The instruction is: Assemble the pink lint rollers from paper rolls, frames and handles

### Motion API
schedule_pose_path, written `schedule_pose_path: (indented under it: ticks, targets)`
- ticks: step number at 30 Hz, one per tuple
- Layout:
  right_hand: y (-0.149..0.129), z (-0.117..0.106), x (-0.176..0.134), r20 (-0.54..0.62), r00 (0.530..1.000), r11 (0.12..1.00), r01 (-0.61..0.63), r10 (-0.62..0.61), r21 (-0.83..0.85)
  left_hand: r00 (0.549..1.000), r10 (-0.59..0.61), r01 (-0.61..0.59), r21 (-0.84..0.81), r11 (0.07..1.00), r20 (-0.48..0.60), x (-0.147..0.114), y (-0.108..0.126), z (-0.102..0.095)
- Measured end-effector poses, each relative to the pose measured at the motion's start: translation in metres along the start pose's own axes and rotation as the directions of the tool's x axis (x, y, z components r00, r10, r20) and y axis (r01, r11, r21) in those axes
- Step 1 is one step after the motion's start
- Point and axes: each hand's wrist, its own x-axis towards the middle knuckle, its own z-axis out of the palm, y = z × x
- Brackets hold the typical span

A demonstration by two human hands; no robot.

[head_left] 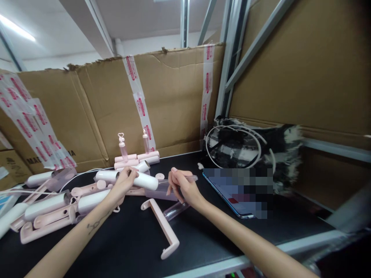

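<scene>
In my left hand (124,184), the fingers are closed round a white cylinder (146,180) that points to the right. My right hand (184,187) has curled fingers just beyond the cylinder's end. A thin clear plastic stick (192,178) shows past its knuckles and seems gripped there; the fingers hide its middle. Below that hand lies a clear purplish tube (175,211). A pale pink bracket-shaped frame (164,227) rests on the black tabletop (127,243) between my forearms.
Several white cylinders (48,206) and pink parts (55,216) lie piled at the left. Two pink pieces with heart-shaped tops (121,144) stand at the back. A phone (226,193) lies at the right, near a black-and-white fabric bundle (246,146) and white cable. Cardboard (174,100) walls the back.
</scene>
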Motion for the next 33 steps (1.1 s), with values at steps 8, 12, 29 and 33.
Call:
schedule_pose_path:
  ticks: [8,12,29,33]
  targets:
    - [-0.007,-0.006,0.001,-0.021,1.0,0.991,-0.023,0.021,-0.133,0.996,0.083,-0.082,-0.095,0.992,0.009,0.004,0.025,-0.017]
    - [-0.029,-0.028,0.024,0.011,0.989,0.823,0.129,-0.148,-0.553,0.992,0.121,-0.11,-0.208,0.972,0.04,0.004,0.037,-0.028]
    - [-0.022,-0.031,0.074,0.355,0.863,0.144,0.324,0.359,-0.935,0.973,0.198,-0.145,-0.353,0.924,0.118,-0.012,0.058,-0.036]
    - [-0.04,-0.037,0.053,0.361,0.855,0.191,0.31,0.372,-0.931,0.961,0.249,-0.184,-0.389,0.903,0.124,-0.008,0.034,-0.018]
